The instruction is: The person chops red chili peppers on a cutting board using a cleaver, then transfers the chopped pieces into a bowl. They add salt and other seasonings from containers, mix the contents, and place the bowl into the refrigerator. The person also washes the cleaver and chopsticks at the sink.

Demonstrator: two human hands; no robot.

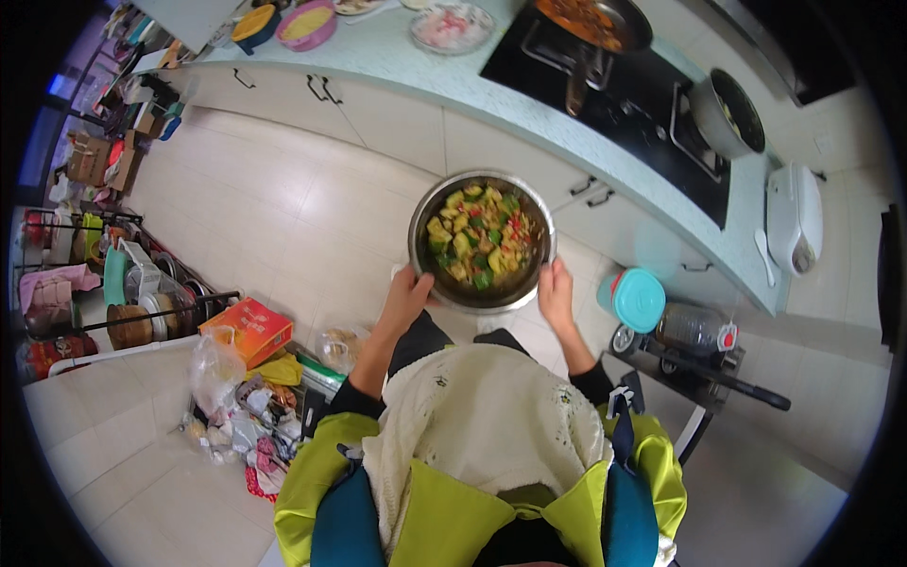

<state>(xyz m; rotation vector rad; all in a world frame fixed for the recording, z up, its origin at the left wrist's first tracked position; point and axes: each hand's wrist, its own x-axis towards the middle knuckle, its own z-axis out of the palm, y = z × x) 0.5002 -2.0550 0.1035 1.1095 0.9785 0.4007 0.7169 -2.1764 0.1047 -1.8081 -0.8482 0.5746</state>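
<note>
A round metal bowl (422,203) is held out in front of me, above the floor and short of the counter. Inside lies a cooked mix of green and yellow vegetable chunks with red bits (477,236). My left hand (409,295) grips the bowl's near left rim, thumb on the edge. At the near right rim my right hand (556,286) is closed on the same bowl. The fingers beneath the bowl are partly hidden.
Ahead runs a pale counter (378,59) with a black stove (652,132), a frying pan of food (586,24) and a pot (726,113). A lidded tub (637,300) stands right. Bags and an orange box (250,331) lie left, beside a rack (132,317).
</note>
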